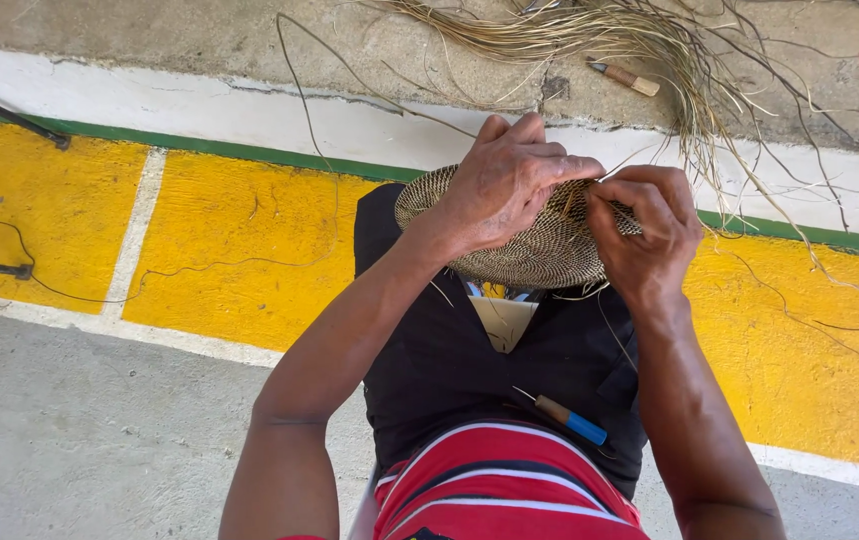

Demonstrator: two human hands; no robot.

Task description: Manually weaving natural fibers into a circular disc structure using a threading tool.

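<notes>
the left hand grips the top of a round woven straw disc held over the lap, while the right hand pinches its edge. a blue-handled awl lies on the dark cloth. loose straw fibres trail on the concrete beyond.

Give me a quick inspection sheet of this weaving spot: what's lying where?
Surface: black cloth over the lap, above concrete floor.
Job's things: round woven disc; loose straw fibres.
Clutter: blue-handled awl on the lap; wooden-handled tool by the fibres.
Hands: left hand and right hand both grip the disc.
Cables: nothing seen.
Surroundings: yellow painted band, green stripe, dark metal legs.
</notes>
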